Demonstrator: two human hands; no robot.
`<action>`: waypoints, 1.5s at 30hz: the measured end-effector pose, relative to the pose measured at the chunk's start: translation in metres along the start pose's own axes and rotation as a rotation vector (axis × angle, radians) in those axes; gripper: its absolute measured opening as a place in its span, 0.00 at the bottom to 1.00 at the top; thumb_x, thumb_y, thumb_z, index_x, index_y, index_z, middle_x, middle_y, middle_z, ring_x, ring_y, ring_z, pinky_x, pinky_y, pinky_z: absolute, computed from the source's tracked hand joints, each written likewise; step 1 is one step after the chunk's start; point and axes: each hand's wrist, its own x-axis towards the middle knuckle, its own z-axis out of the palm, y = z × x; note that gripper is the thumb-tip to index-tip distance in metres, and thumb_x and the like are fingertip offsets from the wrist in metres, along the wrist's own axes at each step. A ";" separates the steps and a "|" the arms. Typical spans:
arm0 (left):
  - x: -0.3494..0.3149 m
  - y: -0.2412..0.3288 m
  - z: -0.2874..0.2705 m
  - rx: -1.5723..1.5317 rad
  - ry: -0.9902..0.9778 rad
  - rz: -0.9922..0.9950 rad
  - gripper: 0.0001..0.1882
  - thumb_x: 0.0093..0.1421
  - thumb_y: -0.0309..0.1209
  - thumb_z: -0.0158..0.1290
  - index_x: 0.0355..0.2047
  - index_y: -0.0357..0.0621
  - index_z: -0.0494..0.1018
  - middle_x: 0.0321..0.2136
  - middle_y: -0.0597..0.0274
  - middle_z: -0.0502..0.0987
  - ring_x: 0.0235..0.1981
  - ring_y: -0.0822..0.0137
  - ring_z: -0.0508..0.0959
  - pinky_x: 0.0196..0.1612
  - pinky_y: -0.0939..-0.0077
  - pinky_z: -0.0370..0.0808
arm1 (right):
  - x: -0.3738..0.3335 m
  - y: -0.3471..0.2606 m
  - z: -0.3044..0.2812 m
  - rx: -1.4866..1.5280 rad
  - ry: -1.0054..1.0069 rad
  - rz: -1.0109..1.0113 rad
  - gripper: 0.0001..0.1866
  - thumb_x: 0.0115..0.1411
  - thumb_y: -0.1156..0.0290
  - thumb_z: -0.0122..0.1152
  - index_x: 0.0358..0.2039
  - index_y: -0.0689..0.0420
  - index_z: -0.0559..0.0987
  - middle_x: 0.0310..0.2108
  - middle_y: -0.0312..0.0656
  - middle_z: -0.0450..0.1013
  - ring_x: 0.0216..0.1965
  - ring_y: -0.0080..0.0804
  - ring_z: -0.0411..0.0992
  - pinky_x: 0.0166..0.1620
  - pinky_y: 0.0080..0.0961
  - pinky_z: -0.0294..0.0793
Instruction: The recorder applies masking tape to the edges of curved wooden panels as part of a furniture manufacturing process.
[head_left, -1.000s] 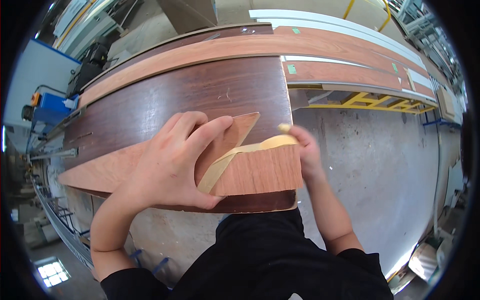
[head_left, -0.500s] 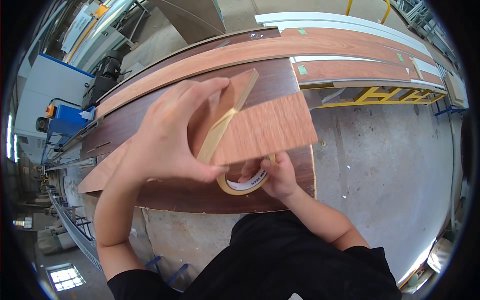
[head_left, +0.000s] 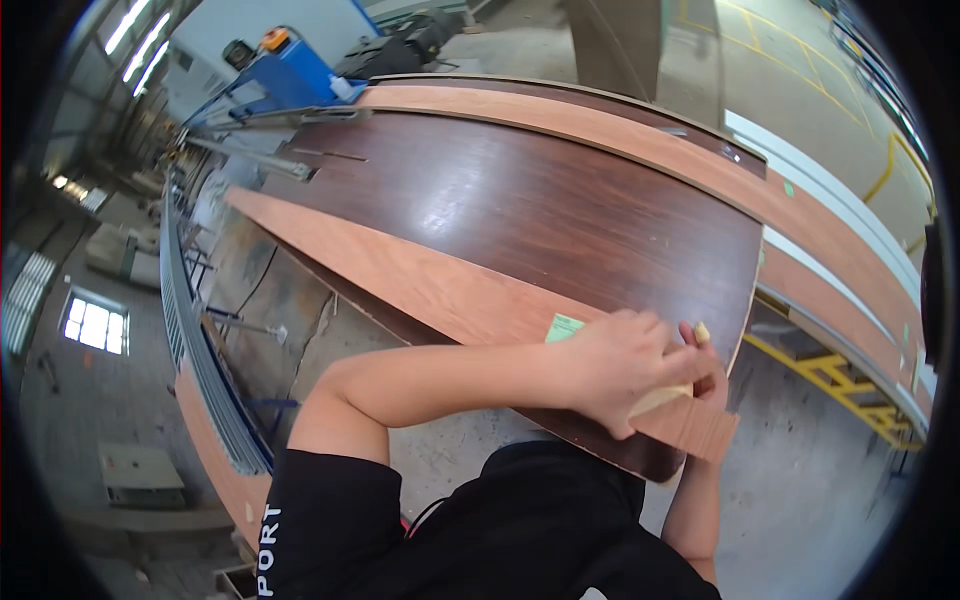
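Pressing down at the lower right of the frame, the left hand lies knuckles-up with fingers curled over a small reddish wood-grain board piece, and a tan strip of tape shows just beneath the fingers. The piece rests at the near corner of the dark veneer panel, its free end jutting toward the lower right past the panel's rounded edge. Its long axis runs from the hand outward to the lower right, so the piece lies directly under and just right of the left hand. The right hand is mostly hidden behind the left; only fingertips show, with a small pale object pinched or touched near the upper edge. Whether that hand is closed on anything cannot be told. The left hand is the nearer and the one in contact on top; the right forearm rises from the lower edge beneath the piece. A lighter reddish plank lies diagonally across the dark panel from the upper left toward the hands, with a green label just left of the left hand. A blue machine stands at the upper left, and yellow frame work sits on the floor at right.
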 end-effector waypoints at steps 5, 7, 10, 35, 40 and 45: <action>-0.012 0.008 0.005 -0.003 -0.037 -0.036 0.48 0.32 0.37 0.67 0.57 0.47 0.61 0.36 0.50 0.73 0.38 0.51 0.74 0.41 0.63 0.72 | -0.007 0.019 -0.018 -0.373 -0.041 -0.180 0.44 0.41 0.71 0.80 0.58 0.59 0.66 0.59 0.48 0.66 0.56 0.35 0.69 0.57 0.33 0.72; -0.017 0.009 0.008 -0.024 0.030 -0.016 0.38 0.33 0.39 0.67 0.47 0.41 0.67 0.34 0.50 0.70 0.36 0.53 0.73 0.39 0.63 0.70 | -0.003 0.018 -0.034 -0.481 -0.127 -0.093 0.41 0.42 0.71 0.80 0.56 0.58 0.67 0.60 0.48 0.66 0.55 0.36 0.70 0.56 0.34 0.73; -0.023 0.012 0.011 -0.036 -0.063 -0.047 0.38 0.30 0.40 0.69 0.43 0.42 0.66 0.37 0.51 0.68 0.39 0.53 0.71 0.42 0.65 0.68 | -0.008 0.019 -0.037 -0.444 -0.209 -0.172 0.38 0.39 0.76 0.80 0.51 0.56 0.70 0.57 0.47 0.68 0.53 0.36 0.72 0.54 0.33 0.74; -0.235 -0.049 0.094 0.344 1.453 -1.041 0.23 0.52 0.37 0.65 0.39 0.39 0.66 0.41 0.56 0.70 0.42 0.54 0.72 0.49 0.55 0.70 | -0.009 0.041 -0.089 -0.373 -0.348 -0.137 0.31 0.36 0.80 0.78 0.43 0.57 0.75 0.50 0.50 0.73 0.52 0.39 0.72 0.56 0.38 0.71; -0.242 -0.076 0.103 -1.305 1.827 -0.819 0.34 0.62 0.51 0.50 0.58 0.39 0.58 0.55 0.47 0.67 0.56 0.50 0.69 0.60 0.52 0.64 | -0.007 0.042 -0.090 -0.351 -0.362 -0.187 0.33 0.37 0.77 0.79 0.46 0.58 0.73 0.52 0.49 0.71 0.53 0.39 0.71 0.57 0.38 0.70; -0.209 -0.106 0.072 -1.570 1.748 -0.123 0.49 0.58 0.70 0.38 0.67 0.44 0.50 0.62 0.42 0.61 0.60 0.46 0.66 0.64 0.44 0.59 | -0.010 0.042 -0.089 -0.336 -0.335 -0.200 0.32 0.38 0.79 0.79 0.45 0.58 0.73 0.52 0.50 0.72 0.53 0.39 0.71 0.57 0.38 0.71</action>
